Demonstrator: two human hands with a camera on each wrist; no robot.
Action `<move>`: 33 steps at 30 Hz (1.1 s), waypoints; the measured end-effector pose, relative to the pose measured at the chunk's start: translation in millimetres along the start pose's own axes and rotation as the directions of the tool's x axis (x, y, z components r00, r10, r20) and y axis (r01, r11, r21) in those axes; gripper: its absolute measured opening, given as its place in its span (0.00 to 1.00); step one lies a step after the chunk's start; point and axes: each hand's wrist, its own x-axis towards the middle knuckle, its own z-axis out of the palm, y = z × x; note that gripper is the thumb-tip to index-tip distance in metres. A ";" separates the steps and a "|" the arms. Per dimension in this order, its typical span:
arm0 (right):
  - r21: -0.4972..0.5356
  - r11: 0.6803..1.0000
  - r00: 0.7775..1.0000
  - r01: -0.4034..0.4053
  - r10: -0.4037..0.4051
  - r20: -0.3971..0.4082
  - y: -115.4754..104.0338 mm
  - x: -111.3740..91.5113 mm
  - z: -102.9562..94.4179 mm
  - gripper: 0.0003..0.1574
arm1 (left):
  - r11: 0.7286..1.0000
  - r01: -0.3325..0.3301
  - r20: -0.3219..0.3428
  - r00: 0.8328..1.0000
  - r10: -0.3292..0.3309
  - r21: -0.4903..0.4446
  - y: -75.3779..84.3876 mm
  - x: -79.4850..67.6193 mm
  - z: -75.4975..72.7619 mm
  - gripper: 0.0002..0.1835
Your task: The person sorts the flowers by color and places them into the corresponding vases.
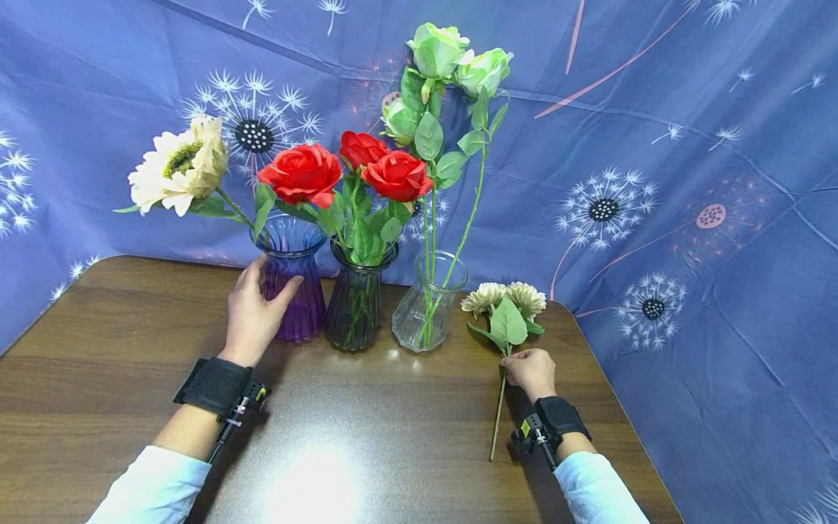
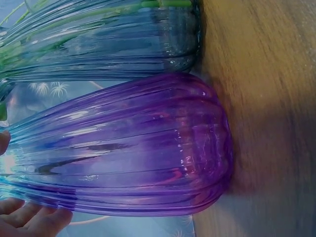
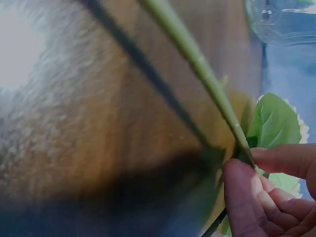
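My left hand (image 1: 254,309) holds the blue-and-purple ribbed glass vase (image 1: 297,291) around its upper part, thumb on the near side. In the left wrist view, fingertips (image 2: 52,219) touch the neck of that vase. A cream sunflower-like flower (image 1: 180,164) leans left out of its mouth. At the right, my right hand (image 1: 533,370) pinches the green stem (image 1: 499,415) of a spray of pale cream flowers (image 1: 526,298) between thumb and finger. Green leaves (image 1: 509,324) sit just above the grip, and the stem's cut end points toward me.
A dark grey ribbed vase (image 1: 353,306) with red roses (image 1: 397,175) stands close beside the purple one. Right of it is a clear glass vase (image 1: 422,320) with tall pale green roses (image 1: 437,51). A blue dandelion-print cloth (image 1: 497,196) hangs behind the wooden table (image 1: 393,422).
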 end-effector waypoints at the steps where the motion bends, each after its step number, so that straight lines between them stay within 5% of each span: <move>1: 0.008 1.000 1.000 -0.001 0.001 0.005 -1.4 -0.7 -1.5 0.15 | 1.000 0.004 0.002 1.000 -0.004 0.002 0.0 0.0 0.1 0.33; 22: 0.195 0.981 1.000 0.013 -0.011 -0.011 -19.7 -16.0 -41.6 0.19 | 1.000 0.001 -0.001 1.000 -0.001 0.015 -0.3 -0.5 0.0 0.34; 29: 0.284 0.953 0.990 0.105 -0.074 -0.118 -37.5 -27.9 -60.4 0.20 | 1.000 -0.006 -0.010 1.000 0.006 0.007 -0.5 -0.4 0.2 0.34; 33: 0.336 0.920 0.965 0.200 -0.127 -0.227 -50.8 -37.3 -68.3 0.17 | 1.000 -0.006 -0.013 1.000 0.006 0.005 -0.8 -0.4 0.7 0.34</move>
